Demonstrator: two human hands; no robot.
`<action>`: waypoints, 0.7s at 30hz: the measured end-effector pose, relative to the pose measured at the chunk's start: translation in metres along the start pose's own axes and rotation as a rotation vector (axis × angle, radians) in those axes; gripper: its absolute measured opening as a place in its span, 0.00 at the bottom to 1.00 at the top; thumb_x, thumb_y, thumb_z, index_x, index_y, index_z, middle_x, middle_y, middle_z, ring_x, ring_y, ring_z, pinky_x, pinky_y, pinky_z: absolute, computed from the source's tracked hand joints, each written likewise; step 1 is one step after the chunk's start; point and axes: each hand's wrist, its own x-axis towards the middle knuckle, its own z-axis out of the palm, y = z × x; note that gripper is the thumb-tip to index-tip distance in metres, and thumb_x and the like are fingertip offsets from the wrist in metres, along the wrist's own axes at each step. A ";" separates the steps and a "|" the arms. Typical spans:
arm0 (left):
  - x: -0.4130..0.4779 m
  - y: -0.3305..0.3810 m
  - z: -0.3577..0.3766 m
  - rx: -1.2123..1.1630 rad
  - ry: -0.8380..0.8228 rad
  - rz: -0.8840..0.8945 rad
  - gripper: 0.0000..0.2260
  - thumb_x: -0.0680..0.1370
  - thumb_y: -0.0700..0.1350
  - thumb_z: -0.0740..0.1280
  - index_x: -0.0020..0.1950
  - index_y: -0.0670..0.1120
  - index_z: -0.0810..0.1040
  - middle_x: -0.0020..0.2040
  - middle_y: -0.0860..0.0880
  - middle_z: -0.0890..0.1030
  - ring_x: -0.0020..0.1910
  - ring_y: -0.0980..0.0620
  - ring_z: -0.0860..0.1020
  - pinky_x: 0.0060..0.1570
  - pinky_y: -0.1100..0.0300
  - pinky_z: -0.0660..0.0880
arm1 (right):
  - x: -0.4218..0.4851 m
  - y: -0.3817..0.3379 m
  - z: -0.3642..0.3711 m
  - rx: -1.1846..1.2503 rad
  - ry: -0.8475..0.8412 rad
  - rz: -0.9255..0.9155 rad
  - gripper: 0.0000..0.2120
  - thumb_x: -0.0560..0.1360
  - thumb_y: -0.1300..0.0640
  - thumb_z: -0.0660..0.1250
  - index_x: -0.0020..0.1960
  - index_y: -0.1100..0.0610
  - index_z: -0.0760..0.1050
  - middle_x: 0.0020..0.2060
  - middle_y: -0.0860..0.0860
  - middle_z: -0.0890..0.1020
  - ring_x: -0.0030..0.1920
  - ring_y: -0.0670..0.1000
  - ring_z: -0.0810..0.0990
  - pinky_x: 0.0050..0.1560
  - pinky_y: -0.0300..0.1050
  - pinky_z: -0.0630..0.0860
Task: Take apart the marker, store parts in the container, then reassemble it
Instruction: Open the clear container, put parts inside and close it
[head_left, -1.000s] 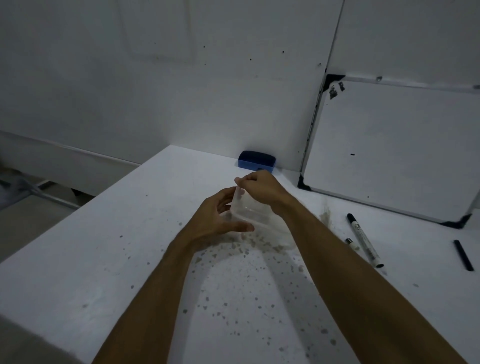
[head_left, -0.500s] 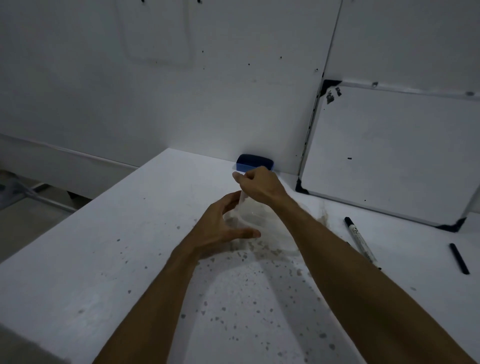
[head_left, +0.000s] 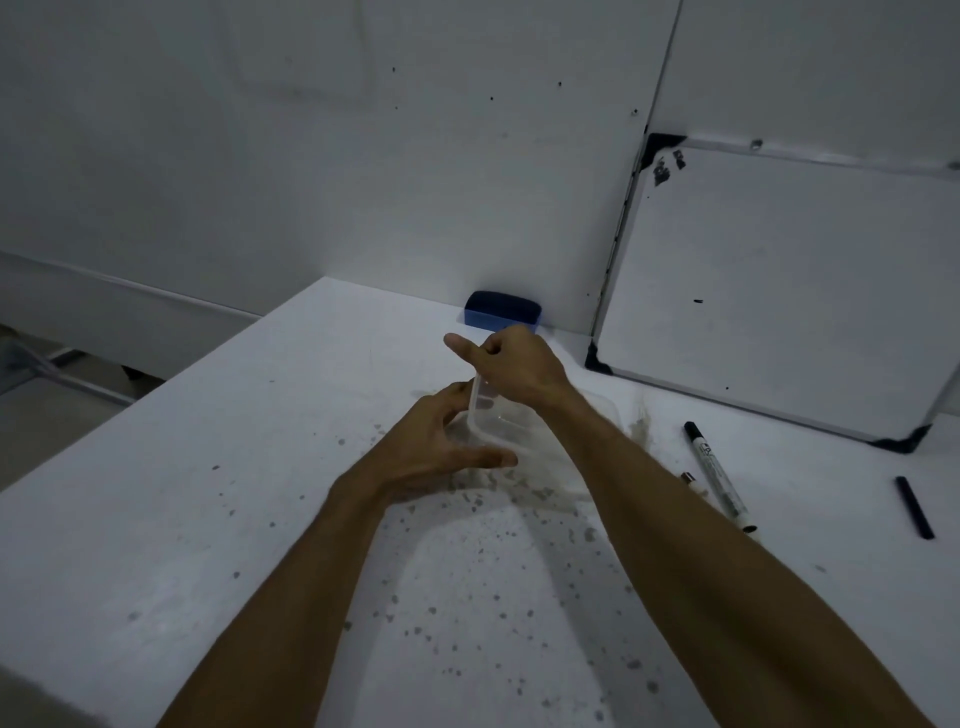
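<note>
**Hands on clear container; marker parts loose on table**

White table (head_left: 156, 519), speckled with dark flecks, sits against a white wall. Whiteboard (head_left: 779, 291) with black corners leans on the wall at right rear. Blue eraser (head_left: 503, 310) lies at the wall, just behind the hands.

Container (head_left: 498, 421): clear plastic, on the table at centre, between the two hands. Lid cannot be made out separately; the plastic is too transparent to tell.

Left hand (head_left: 441, 447): fingers spread and curved against the container's near-left side, thumb stretched along its front edge. Touching it, steadying, not fully closed round it.

Right hand (head_left: 514, 364): above the container's far-left corner, fingers curled and pinched on the upright rim there, thumb sticking out to the left.

Marker (head_left: 714, 470): white barrel with black tip, flat on the table to the right of the right forearm, well apart from the container. Small piece (head_left: 688, 476) lies just beside it, too small to identify. Black cap (head_left: 914, 514) lies farther right, apart from the barrel.
</note>
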 end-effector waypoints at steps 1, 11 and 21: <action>-0.002 0.003 -0.001 0.002 0.004 0.017 0.43 0.59 0.76 0.72 0.70 0.61 0.70 0.68 0.55 0.76 0.66 0.53 0.75 0.71 0.49 0.70 | 0.000 0.000 0.000 0.009 -0.005 -0.007 0.34 0.73 0.26 0.62 0.30 0.57 0.74 0.26 0.54 0.80 0.28 0.54 0.77 0.39 0.48 0.78; -0.001 0.006 -0.001 0.003 -0.019 0.092 0.35 0.66 0.56 0.81 0.70 0.53 0.74 0.70 0.49 0.76 0.70 0.49 0.73 0.72 0.52 0.68 | 0.009 -0.003 -0.010 -0.095 -0.116 0.010 0.34 0.77 0.30 0.59 0.26 0.56 0.67 0.23 0.49 0.70 0.26 0.48 0.70 0.36 0.43 0.69; 0.009 -0.014 0.004 0.110 -0.024 -0.048 0.61 0.49 0.84 0.64 0.77 0.54 0.64 0.75 0.49 0.70 0.74 0.47 0.70 0.75 0.48 0.66 | 0.008 0.003 0.003 -0.089 0.043 -0.069 0.35 0.73 0.30 0.66 0.23 0.54 0.63 0.19 0.48 0.66 0.22 0.47 0.65 0.32 0.44 0.69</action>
